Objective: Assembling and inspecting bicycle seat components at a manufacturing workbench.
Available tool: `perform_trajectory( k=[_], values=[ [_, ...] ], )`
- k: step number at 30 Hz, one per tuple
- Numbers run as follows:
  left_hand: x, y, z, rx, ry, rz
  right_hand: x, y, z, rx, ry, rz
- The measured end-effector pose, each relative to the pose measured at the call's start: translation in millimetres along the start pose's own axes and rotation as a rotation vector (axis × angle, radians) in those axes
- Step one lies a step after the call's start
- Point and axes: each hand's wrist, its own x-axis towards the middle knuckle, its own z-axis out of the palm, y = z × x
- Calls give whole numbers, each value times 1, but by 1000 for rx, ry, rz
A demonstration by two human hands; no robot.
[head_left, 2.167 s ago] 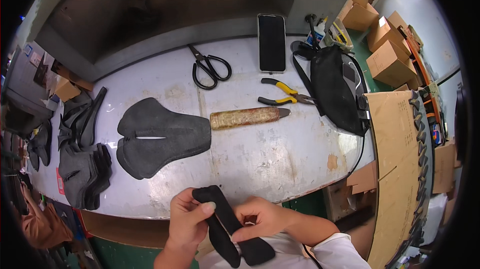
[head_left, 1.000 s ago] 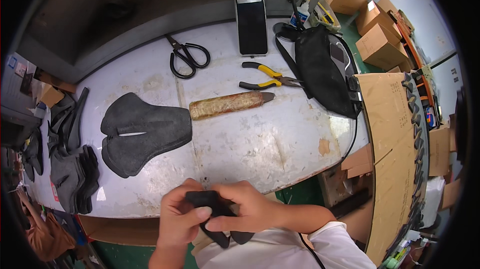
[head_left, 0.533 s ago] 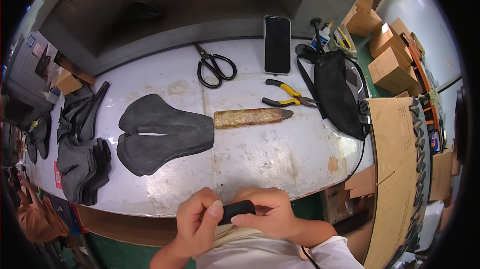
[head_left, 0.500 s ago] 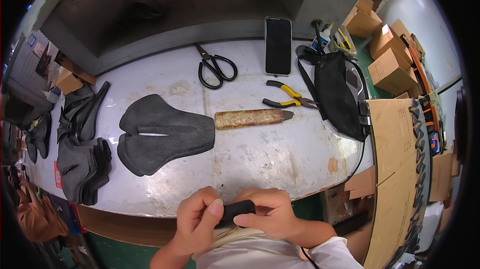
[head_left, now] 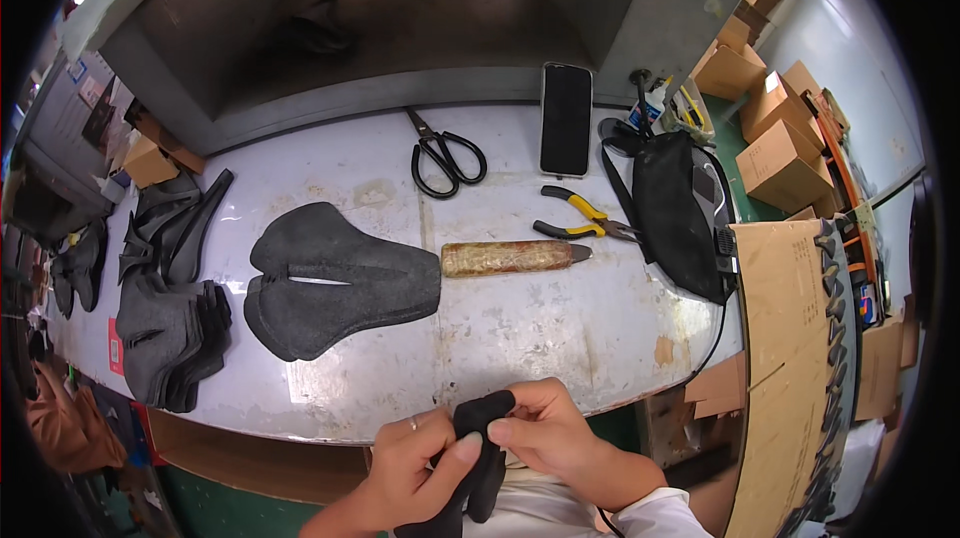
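Beneath a grey metal hood (head_left: 310,88), a scuffed white worktop (head_left: 520,348) runs out toward stacked cardboard boxes (head_left: 785,158) on the right. At the middle of its near edge, a person in a white top works a black strip (head_left: 488,473) with two bare hands. The left hand (head_left: 412,463) pinches it with the thumb laid over; the right hand (head_left: 555,433) grips the upper bend between thumb and curled fingers. The strip hangs doubled, its ends dropping below the worktop's edge, the lower tips partly lost from sight.

From where I stand, it looks light and soft, springy enough to fold without cracking, and its matt face should give fingers a fair grip. The bend seems the surest hold, a thumb on either side, since the loose ends would likely flop.

Beyond the hands, slotted dark grey pads (head_left: 370,308) lie toward the left, the narrow end just beside a tool with a wrapped handle (head_left: 505,258); whether they touch, I cannot tell. Yellow-and-black pliers (head_left: 586,208) rest farther right, near a black bag (head_left: 670,218) along the right edge. Scissors (head_left: 428,133) and a phone (head_left: 567,118) sit by the back edge; a pile of grey pieces (head_left: 165,338) fills the near left corner.
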Motion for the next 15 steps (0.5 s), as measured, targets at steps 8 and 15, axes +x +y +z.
perform_trajectory(
  k=[8,15],
  values=[
    [8,-10,2,-158,4,24,3,-4,4,221,-21,118],
    [-2,13,-7,-217,-201,-288,3,-8,11,-129,40,-41]
  ],
)
